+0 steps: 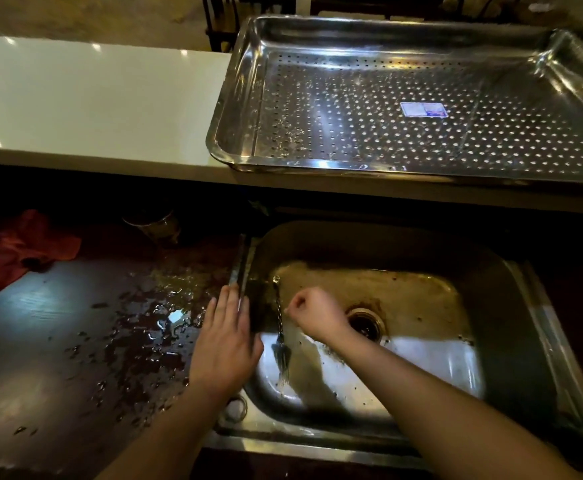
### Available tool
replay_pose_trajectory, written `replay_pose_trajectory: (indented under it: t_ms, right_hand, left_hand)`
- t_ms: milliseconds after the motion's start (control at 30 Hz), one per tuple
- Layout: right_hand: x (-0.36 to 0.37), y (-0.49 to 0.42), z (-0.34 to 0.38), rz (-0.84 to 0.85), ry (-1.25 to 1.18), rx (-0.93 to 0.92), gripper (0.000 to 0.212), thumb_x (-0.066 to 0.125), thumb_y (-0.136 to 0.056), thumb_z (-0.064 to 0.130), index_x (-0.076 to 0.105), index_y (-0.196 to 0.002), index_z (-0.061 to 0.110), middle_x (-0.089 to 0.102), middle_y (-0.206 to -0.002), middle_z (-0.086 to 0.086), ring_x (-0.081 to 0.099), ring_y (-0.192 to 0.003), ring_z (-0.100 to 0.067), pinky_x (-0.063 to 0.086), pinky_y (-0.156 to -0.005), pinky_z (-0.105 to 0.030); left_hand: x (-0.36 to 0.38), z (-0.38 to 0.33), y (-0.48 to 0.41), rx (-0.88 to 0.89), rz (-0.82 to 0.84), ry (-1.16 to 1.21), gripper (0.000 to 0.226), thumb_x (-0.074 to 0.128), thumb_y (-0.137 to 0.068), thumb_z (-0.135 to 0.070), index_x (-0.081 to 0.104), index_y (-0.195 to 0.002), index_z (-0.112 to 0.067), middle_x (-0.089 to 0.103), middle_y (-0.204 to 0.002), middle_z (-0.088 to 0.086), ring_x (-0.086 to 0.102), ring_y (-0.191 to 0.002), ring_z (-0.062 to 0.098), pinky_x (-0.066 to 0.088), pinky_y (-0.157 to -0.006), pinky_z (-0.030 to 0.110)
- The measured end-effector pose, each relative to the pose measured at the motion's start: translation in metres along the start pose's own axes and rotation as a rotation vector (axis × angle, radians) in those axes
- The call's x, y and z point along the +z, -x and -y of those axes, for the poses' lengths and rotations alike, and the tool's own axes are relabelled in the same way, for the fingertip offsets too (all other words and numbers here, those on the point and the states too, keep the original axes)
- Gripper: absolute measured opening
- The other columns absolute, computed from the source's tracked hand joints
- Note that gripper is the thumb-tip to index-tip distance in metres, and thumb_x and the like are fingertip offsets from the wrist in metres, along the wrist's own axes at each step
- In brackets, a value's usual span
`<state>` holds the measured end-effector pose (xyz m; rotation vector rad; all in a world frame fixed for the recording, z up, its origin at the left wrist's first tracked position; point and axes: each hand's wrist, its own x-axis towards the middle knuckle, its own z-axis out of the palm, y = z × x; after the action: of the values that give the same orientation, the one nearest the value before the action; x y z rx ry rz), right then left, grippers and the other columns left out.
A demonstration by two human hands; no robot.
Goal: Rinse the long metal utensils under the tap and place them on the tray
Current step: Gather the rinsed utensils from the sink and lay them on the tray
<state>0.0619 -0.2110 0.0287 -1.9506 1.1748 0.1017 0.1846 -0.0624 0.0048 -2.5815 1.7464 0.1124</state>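
head camera, single view, looks steeply down, close over sink [511, 306].

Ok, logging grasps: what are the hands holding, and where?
Right hand pinches a metal utensil at its shaft, pronged end down; left hand, flat on the sink rim, holds nothing.

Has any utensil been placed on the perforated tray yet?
No, the tray holds only a blue-and-white sticker on its perforated floor; no utensil lies in it.
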Motion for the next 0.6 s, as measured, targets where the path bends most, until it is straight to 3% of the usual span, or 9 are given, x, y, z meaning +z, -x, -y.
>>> replay_pose_trajectory:
  t_ms: [100,167,333,433,600]
  right_hand:
    - [0.039,-0.040,-0.027,0.065,0.115,0.150,0.014,0.060,-0.095,0.026,0.070,-0.094,0.016,0.071,-0.087,-0.006,0.065,-0.076,-0.021,0.047,-0.060,-0.026]
    - [0.061,-0.057,-0.039,0.078,0.190,0.204,0.015,0.055,-0.097,0.024,0.066,-0.096,0.014,0.073,-0.096,-0.008,0.067,-0.077,-0.024,0.045,-0.056,-0.026]
    - [0.096,-0.088,-0.050,0.089,0.220,0.267,0.023,0.054,-0.099,0.025,0.061,-0.118,0.013,0.065,-0.106,-0.007,0.066,-0.093,-0.023,0.049,-0.065,-0.028]
    - [0.103,-0.096,-0.047,0.056,0.263,0.279,0.020,0.056,-0.097,0.020,0.069,-0.111,0.014,0.069,-0.115,-0.008,0.068,-0.104,-0.024,0.049,-0.072,-0.029]
    - [0.103,-0.100,-0.049,0.090,0.206,0.278,0.020,0.062,-0.091,0.021,0.072,-0.106,0.013,0.071,-0.114,-0.011,0.069,-0.104,-0.028,0.052,-0.075,-0.032]
  left_hand:
    - [0.001,-0.001,-0.002,0.007,-0.008,0.009,0.071,0.032,-0.094,-0.051,0.023,-0.149,-0.007,0.007,-0.159,0.018,-0.003,-0.148,0.027,0.009,-0.120,0.045]
    - [0.002,0.000,-0.003,0.004,0.001,-0.005,0.072,0.032,-0.093,-0.051,0.023,-0.149,-0.007,0.008,-0.158,0.019,-0.002,-0.148,0.028,0.011,-0.120,0.046]
    - [0.005,0.001,-0.003,0.000,0.008,0.001,0.071,0.030,-0.093,-0.051,0.024,-0.148,-0.006,0.009,-0.158,0.020,-0.001,-0.148,0.029,0.014,-0.119,0.047]
    - [0.003,0.000,-0.003,-0.010,0.010,-0.004,0.069,0.030,-0.095,-0.050,0.024,-0.148,-0.007,0.008,-0.159,0.019,-0.001,-0.148,0.028,0.015,-0.119,0.047]
    - [0.000,0.000,-0.004,-0.016,0.015,0.006,0.068,0.033,-0.096,-0.048,0.025,-0.148,-0.007,0.009,-0.159,0.019,-0.002,-0.148,0.028,0.014,-0.120,0.047]
